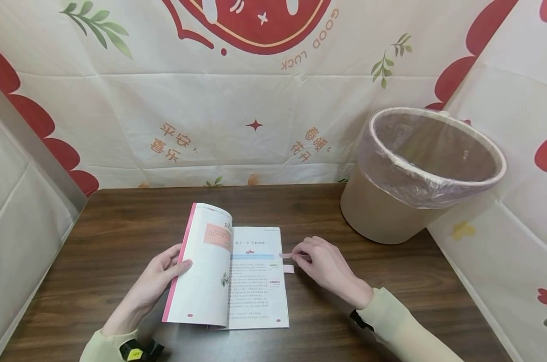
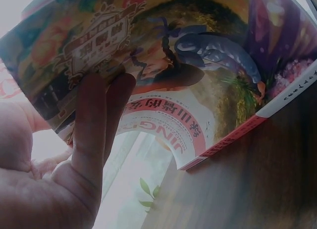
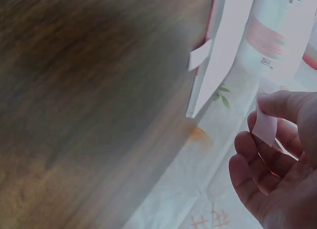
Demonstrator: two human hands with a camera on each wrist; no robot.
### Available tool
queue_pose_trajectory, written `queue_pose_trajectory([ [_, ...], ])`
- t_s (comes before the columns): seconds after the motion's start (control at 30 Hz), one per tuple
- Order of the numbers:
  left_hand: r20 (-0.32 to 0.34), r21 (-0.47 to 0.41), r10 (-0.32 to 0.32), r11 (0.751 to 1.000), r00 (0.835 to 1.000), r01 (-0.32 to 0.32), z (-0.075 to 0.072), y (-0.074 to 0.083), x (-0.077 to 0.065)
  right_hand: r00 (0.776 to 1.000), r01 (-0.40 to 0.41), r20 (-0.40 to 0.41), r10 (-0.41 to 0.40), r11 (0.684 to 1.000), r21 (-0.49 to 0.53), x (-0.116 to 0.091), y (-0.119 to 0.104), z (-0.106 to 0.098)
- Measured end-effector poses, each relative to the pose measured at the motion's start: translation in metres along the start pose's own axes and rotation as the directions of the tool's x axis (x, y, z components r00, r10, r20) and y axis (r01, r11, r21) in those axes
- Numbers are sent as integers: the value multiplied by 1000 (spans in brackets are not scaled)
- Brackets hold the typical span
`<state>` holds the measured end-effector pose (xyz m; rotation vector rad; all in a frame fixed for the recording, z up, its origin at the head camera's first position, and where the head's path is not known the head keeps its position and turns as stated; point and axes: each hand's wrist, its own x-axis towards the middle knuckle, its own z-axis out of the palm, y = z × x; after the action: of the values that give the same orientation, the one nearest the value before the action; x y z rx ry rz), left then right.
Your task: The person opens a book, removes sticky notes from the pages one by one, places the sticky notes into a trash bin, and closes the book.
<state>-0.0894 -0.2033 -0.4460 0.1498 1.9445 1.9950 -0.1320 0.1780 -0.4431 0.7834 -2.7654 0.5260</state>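
Note:
An open book lies on the wooden table, its left part lifted and curving up. My left hand grips that lifted part, thumb on the page and fingers behind; in the left wrist view they press against the illustrated cover. At the right page's outer edge, my right hand pinches a pale pink paper strip between thumb and forefinger. The strip's far end touches or overlaps the page edge; which one I cannot tell. Just below it, another pale tab sticks out of the book.
Behind my right hand stands a beige waste bin lined with a clear plastic bag. A printed white cloth hangs along the table's back edge, with similar cloth at both sides. Dark wooden tabletop surrounds the book.

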Motion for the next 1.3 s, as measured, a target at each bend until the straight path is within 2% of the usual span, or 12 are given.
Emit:
queue_pose_trajectory([
  [0.23, -2, 9, 3, 1000, 1000, -3, 0, 0, 0, 998, 42, -47, -41, 999, 18, -1, -4, -12],
  [0.73, -1, 8, 10, 1000, 1000, -10, 0, -1, 0, 995, 39, -97, -37, 999, 19, 0, -4, -22],
  [1.3, 5, -2, 6, 1000, 1000, -6, 0, 0, 0, 983, 82, -166, -83, 997, -13, 4, -1, -40],
])
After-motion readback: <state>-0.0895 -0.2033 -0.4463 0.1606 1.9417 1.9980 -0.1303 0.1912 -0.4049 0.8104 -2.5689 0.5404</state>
